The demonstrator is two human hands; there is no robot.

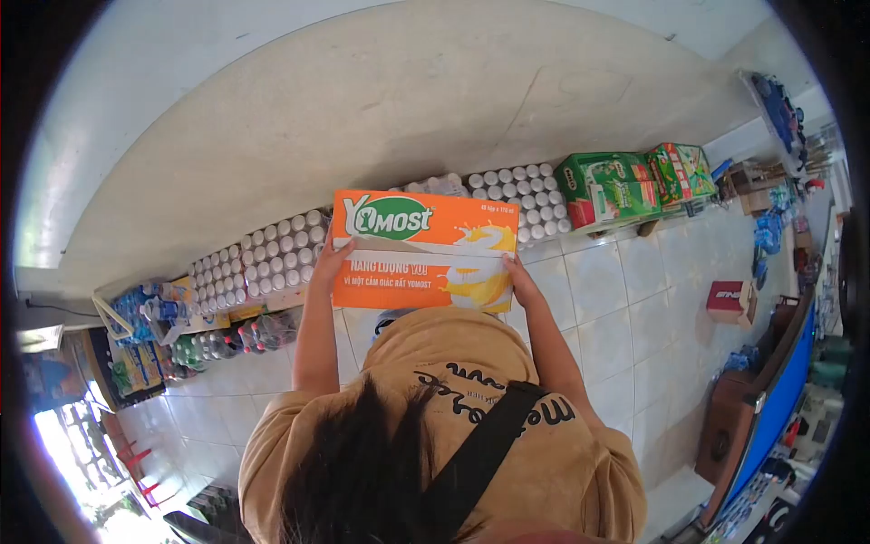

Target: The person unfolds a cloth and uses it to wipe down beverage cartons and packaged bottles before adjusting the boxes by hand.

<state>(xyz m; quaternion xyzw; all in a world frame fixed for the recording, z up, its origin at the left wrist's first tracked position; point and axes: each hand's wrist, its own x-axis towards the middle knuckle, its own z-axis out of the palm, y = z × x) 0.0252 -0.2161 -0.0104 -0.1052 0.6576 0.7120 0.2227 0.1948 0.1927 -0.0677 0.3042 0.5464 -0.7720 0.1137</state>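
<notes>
An orange Yomost drink carton [390,276] is held in front of my body, its printed sides facing up toward me. My left hand [332,260] grips its left end, with the thumb on the front. At the opposite end, my right hand [520,277] is closed on the carton's right edge. Fingers behind and under the carton are hidden. Beyond it, packs of silver-topped cans [285,249] stand in a row along the wall. More cans [521,192] show just past its right end.
Green cartons [612,189] stand right of the cans. Soft drink bottles [222,346] and blue-wrapped bottles [136,313] line the left. A dark red box [730,302] rests on the tiled floor [625,317]. A blue-topped wooden table [761,399] is at right.
</notes>
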